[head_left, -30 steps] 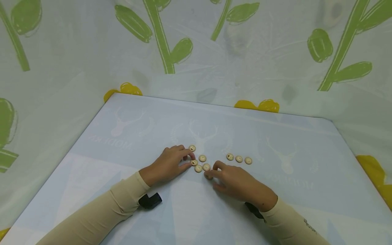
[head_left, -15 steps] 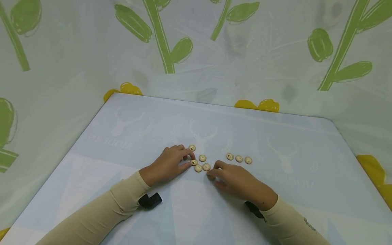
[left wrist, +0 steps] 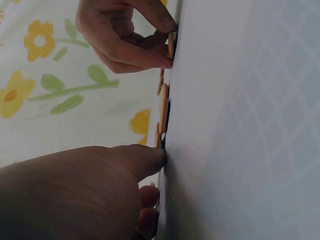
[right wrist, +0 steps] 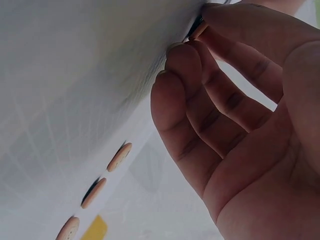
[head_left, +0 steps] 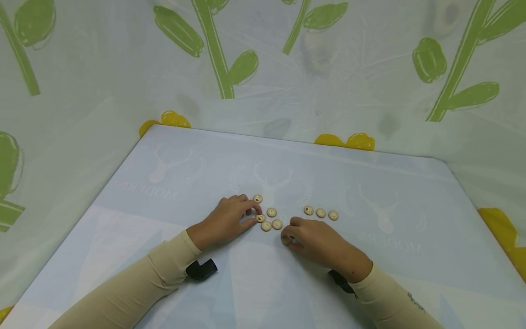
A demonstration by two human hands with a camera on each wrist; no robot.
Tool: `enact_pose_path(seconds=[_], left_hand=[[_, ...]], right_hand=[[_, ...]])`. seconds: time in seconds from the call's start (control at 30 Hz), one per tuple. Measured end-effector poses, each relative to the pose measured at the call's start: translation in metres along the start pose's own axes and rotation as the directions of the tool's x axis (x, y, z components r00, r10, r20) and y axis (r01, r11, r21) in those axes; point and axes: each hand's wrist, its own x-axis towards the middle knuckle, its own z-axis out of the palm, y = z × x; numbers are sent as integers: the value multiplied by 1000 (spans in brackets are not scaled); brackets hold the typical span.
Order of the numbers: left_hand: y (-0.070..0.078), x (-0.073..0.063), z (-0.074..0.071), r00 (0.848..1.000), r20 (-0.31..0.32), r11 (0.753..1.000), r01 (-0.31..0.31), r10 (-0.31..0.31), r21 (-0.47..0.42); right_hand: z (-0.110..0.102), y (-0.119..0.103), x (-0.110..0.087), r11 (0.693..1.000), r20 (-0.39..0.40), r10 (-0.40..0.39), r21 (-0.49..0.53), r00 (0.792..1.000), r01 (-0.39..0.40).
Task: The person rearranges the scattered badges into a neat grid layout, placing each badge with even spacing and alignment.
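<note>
Someone's right hand (head_left: pixel 316 242) pinches a round wooden button (head_left: pixel 285 240) between thumb and fingertips, and the left hand (head_left: pixel 226 220) grips a second button (head_left: pixel 260 218) with thumb and forefinger at its edge. Nearest are close-fitting beige sleeves (head_left: pixel 135 281), with a black piece (head_left: pixel 201 270) at each wrist; dark lettering (head_left: pixel 415 302), too small to read, runs along the right one. Both reach over a pale blue and white table (head_left: pixel 255 288).

The right hand's button is the nearest of the lot; from the left wrist it shows edge-on, close to the surface, and I can't tell whether it touches down. Just past it, two loose buttons (head_left: pixel 266 226) lie flat side by side, with the left hand's button close at their left and one more button (head_left: pixel 271 212) just beyond. Off to the right, well apart from that bunch, three buttons (head_left: pixel 320 213) lie in a short row with small gaps between. Farthest is a single button (head_left: pixel 257 198), just past the left hand's fingers.

Beyond, a faint deer head (head_left: pixel 271 186) is printed on the table. Past its far edge hangs a whitish sheet (head_left: pixel 123 77), yellow flowers (head_left: pixel 360 142) along the bottom, big green leaves (head_left: pixel 179 30) above.
</note>
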Motion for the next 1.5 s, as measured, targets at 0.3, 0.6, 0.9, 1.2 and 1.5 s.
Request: enact_pose_path(seconds=[0.3,0.6,0.9,1.2,1.5], left_hand=[[0,0,1,1000,-6,1000,-5,5,-1],[-1,0,1,1000,-8,1000,2,-2,5],[-2,0,2,1000,-6,1000,0,0,5],[-2,0,2,1000,-7,1000,-16,16,1],[-3,0,2,1000,-18,1000,-24,24,2]], right_hand=[[-1,2,-1,998,19,20,62,1000,-21],[-1,8,2,979,135,90,170,987,-113],[-1,10,0,981,149,87,160,985,-111],[-4,15,-3,988,111,58,134,992,-73],[-8,24,-5,994,38,64,85,997,-67]])
